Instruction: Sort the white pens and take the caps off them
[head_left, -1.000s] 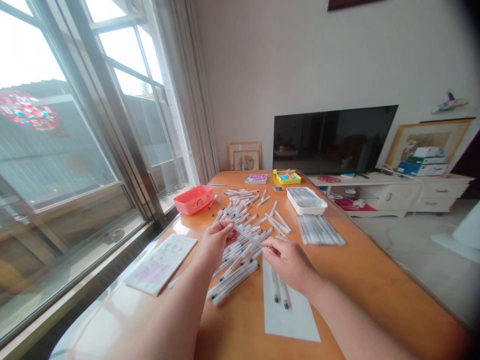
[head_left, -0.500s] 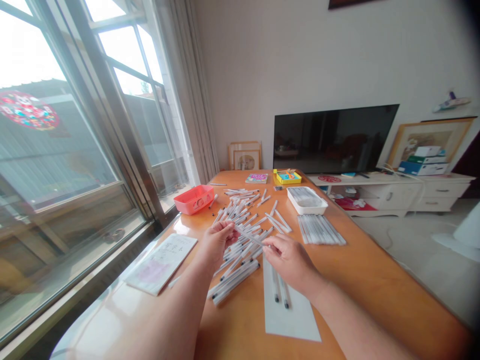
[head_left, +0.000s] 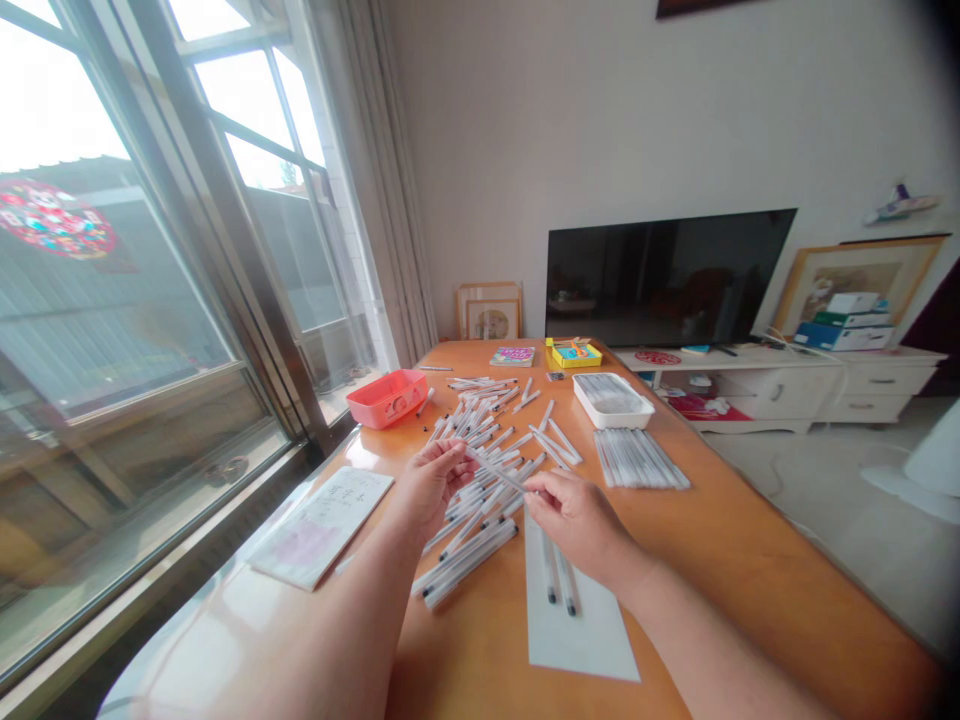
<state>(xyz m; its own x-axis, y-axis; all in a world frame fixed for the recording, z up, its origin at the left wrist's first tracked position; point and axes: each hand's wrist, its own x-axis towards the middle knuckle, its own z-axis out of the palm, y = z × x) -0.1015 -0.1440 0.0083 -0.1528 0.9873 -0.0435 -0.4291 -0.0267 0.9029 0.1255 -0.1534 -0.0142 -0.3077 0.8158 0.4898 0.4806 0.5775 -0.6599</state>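
Between my hands, over the pile, stretches one slim, pale pen (head_left: 496, 470). My left hand (head_left: 435, 482) pinches its far left end with thumb and fingers. At the other end, my right hand (head_left: 570, 510) is closed on it, fingertips covering the tip. Beneath and beyond lies a loose heap of clear pens (head_left: 472, 420) with black ends. A small bundle of pens (head_left: 469, 565) rests in front of the heap. Two black-ended pens (head_left: 561, 580) lie on a white sheet of paper (head_left: 585, 645) below my right hand, which partly hides them.
A white tray (head_left: 637, 420) of pens stands at the right, with a neat row of pens (head_left: 641, 460) before it. To the left are a red basket (head_left: 375, 408) and a notebook (head_left: 322, 530). A yellow box (head_left: 574, 355) and a colourful booklet (head_left: 512, 356) sit at the far end.
Almost nothing differs. Both hands keep hold of the same pen in nearly the same place, and the view has shifted very slightly.
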